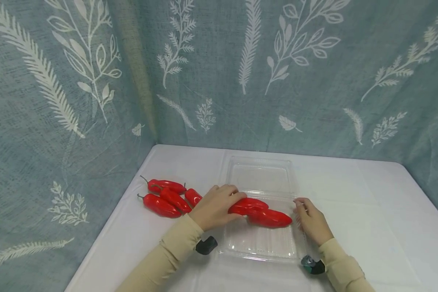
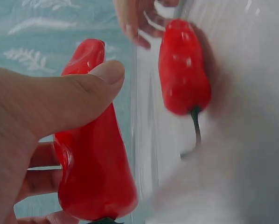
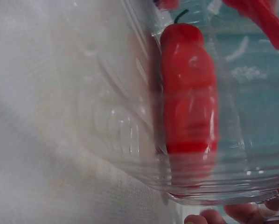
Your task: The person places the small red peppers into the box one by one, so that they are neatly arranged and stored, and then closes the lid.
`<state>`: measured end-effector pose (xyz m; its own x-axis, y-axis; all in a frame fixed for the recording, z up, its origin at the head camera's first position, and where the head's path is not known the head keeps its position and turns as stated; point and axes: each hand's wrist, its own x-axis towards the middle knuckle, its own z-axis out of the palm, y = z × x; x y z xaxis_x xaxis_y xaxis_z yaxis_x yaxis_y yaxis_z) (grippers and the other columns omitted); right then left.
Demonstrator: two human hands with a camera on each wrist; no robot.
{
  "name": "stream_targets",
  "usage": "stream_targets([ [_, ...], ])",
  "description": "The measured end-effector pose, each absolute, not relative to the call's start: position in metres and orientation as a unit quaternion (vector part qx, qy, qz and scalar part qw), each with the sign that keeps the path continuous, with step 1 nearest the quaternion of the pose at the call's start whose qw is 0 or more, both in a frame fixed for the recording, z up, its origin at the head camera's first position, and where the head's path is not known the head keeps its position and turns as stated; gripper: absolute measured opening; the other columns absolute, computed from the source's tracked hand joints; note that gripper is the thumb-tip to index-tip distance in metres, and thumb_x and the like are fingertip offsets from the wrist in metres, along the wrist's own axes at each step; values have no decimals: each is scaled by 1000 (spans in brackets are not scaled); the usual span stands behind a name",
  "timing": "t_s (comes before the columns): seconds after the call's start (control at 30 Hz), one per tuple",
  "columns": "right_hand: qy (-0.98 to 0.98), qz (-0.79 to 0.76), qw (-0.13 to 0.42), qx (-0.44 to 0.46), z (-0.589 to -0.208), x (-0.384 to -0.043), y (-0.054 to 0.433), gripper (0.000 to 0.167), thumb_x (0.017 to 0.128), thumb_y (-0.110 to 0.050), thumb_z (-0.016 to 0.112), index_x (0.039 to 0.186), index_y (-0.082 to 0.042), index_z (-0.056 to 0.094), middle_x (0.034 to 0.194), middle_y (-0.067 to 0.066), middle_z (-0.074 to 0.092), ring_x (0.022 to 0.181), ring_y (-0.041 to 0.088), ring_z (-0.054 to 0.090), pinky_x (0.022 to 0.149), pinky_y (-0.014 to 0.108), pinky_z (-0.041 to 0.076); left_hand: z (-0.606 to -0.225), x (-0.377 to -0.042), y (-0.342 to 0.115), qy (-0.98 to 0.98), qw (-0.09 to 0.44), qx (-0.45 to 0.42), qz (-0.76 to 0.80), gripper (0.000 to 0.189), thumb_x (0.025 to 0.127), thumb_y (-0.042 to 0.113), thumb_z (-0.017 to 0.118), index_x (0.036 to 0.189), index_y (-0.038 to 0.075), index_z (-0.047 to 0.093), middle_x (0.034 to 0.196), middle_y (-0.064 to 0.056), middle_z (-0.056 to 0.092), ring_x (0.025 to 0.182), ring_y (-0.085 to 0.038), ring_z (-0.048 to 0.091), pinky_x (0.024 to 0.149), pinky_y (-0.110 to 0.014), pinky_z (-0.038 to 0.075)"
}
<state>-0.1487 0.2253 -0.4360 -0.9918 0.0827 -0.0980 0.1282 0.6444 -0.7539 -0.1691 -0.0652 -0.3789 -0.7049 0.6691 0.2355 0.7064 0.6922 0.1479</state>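
Observation:
My left hand grips a glossy red pepper, its thumb lying across the pepper in the left wrist view. The held pepper is over a clear plastic clamshell box, whose lid lies folded back. Inside the box's near half rests another red pepper, seen through the clear wall in the right wrist view. At the box's right side my right hand pinches the rim, fingertips showing beyond the plastic.
Several red peppers with green stems lie in a group on the white-covered table, left of the box. A blue-green curtain with white leaf prints hangs behind and along the left side.

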Motion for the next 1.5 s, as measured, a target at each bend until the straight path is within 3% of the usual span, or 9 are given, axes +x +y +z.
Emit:
stream_targets([
  [0.13, 905, -422, 21, 56, -437, -150, 226, 38, 104, -30, 37, 129, -5, 50, 83, 11, 58, 60, 15, 54, 54, 28, 47, -379, -169, -48, -910, 65, -396, -105, 53, 79, 42, 75, 125, 22, 59, 111, 2, 62, 101, -12, 56, 81, -30, 47],
  [0.23, 904, -424, 20, 54, -438, -150, 226, 37, 103, -29, 38, 129, -4, 50, 82, 10, 57, 60, 15, 53, 54, 28, 47, -381, -168, -37, -906, 59, -410, -92, 51, 81, 44, 74, 124, 22, 59, 111, 3, 62, 102, -11, 56, 82, -29, 46],
  [1.0, 901, -429, 19, 51, -436, -149, 227, 37, 104, -29, 38, 128, -4, 50, 81, 10, 57, 60, 13, 53, 54, 28, 47, -369, -172, -24, -901, 45, -427, -56, 47, 80, 40, 75, 121, 21, 60, 107, 2, 59, 97, -10, 54, 84, -31, 47],
  [1.5, 905, -423, 17, 48, -434, -147, 228, 38, 104, -29, 38, 129, -4, 50, 91, 14, 61, 69, 16, 55, 59, 28, 48, -387, -165, 14, -875, 62, -480, -21, 40, 84, 43, 70, 117, 23, 61, 100, 7, 59, 88, -6, 53, 79, -21, 45],
])
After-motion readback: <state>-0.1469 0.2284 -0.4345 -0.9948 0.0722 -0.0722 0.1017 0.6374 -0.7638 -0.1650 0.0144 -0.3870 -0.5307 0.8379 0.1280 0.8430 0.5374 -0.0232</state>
